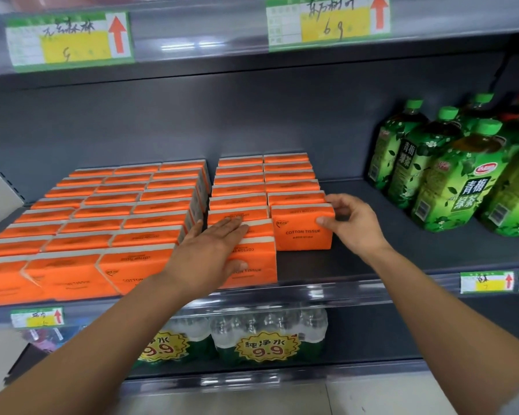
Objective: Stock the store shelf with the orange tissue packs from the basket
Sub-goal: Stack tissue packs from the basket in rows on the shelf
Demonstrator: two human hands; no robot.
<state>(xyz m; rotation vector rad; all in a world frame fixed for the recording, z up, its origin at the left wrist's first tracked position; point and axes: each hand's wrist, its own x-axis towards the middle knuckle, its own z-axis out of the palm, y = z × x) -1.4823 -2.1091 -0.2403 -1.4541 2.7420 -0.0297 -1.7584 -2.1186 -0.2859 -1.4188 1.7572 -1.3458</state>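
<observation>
Several rows of orange tissue packs [108, 223] fill the left and middle of the grey store shelf [357, 265]. My right hand [352, 224] grips the right end of the front orange tissue pack [301, 230] in the rightmost row, which stands upright on the shelf. My left hand [210, 253] lies flat, fingers together, on top of the front packs [252, 265] of the neighbouring row. The basket is out of view.
Green tea bottles [450, 172] stand at the right of the same shelf, with bare shelf between them and the tissue packs. Packs of water bottles [267, 333] sit on the shelf below. Price tags [69, 40] hang on the shelf rail above.
</observation>
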